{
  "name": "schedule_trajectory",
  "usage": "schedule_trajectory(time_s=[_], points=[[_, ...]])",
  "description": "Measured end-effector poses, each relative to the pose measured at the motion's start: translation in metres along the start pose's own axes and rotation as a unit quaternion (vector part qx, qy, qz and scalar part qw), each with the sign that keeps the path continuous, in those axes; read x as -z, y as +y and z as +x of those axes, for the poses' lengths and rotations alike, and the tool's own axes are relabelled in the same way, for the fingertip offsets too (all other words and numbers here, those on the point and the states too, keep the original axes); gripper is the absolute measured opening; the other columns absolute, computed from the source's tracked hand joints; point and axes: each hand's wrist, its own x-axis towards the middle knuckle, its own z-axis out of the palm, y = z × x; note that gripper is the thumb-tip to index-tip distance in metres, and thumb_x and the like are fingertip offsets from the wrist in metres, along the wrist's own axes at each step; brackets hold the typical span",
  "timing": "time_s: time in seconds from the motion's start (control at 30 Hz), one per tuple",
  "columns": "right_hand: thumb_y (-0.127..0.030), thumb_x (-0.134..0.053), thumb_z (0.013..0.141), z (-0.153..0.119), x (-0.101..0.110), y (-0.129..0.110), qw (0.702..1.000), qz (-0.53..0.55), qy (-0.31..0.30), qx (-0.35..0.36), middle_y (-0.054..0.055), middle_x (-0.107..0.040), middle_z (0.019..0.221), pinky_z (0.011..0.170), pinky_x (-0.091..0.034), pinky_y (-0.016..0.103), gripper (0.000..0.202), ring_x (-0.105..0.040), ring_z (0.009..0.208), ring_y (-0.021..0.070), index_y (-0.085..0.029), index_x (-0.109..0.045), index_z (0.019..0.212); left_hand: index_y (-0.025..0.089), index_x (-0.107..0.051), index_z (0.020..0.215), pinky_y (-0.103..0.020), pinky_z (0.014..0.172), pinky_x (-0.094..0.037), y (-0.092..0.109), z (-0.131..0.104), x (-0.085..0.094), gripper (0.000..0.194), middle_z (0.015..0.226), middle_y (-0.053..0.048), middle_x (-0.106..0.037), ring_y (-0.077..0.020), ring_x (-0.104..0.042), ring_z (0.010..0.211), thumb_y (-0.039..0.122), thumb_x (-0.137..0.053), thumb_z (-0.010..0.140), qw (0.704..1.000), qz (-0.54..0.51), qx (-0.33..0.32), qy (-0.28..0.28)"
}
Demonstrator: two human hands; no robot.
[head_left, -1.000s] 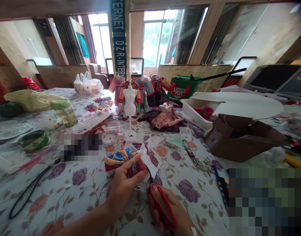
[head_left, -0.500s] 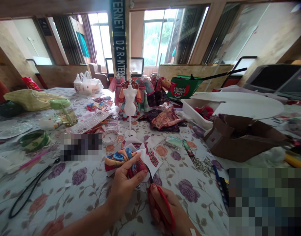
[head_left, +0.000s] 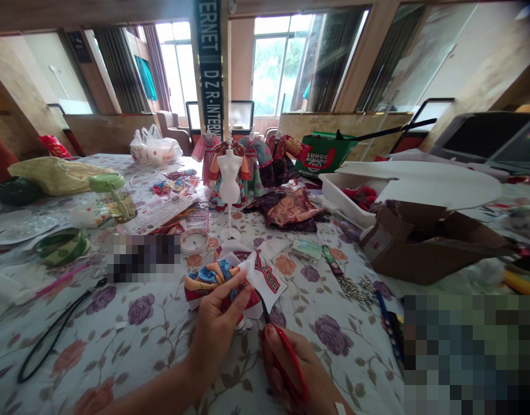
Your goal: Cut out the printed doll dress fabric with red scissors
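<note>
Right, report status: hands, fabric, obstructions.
Left hand pinching colourful patterned fabric piece. Right hand gripping red-handled scissors, blades at fabric edge. Nothing blocking.

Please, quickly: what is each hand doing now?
Left hand: closed on the colorful cloth.
Right hand: closed on the red scissors.

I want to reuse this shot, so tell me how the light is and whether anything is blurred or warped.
Head view: the windows are blown out by daylight; edges bow with wide-angle distortion; two patches are pixelated, one right of the scissors; the left hand and fabric piece are sharp.
</note>
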Motion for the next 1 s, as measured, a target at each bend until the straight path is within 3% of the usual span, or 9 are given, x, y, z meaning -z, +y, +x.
schedule_trajectory(time_s=[0.3,1.0], points=[[-0.077,-0.052,0.065,0.0045,-0.0011,-0.0001,1.0,0.003,-0.005,-0.02,-0.007,-0.042,0.04,0.029,-0.02,0.013,0.059,-0.031,0.03,0.0023,-0.019,-0.041,0.062,0.023,-0.067,0.112,-0.037,0.11,-0.031,-0.0026,-0.0003,0.0013,0.04,0.125,-0.001,-0.062,-0.0264,-0.044,0.128,0.028,-0.07,0.072,1.0,0.018,-0.011,0.009],[-0.075,-0.049,0.07,-0.001,-0.001,-0.0035,1.0,-0.02,-0.011,0.001,-0.007,-0.044,0.042,0.026,-0.022,0.012,0.056,-0.028,0.028,0.0021,-0.019,-0.042,0.066,0.023,-0.068,0.111,-0.039,0.11,-0.032,0.0024,-0.0051,0.0011,0.04,0.122,0.0,-0.064,-0.026,-0.048,0.125,0.026,-0.07,0.071,1.0,0.0,0.006,-0.021]])
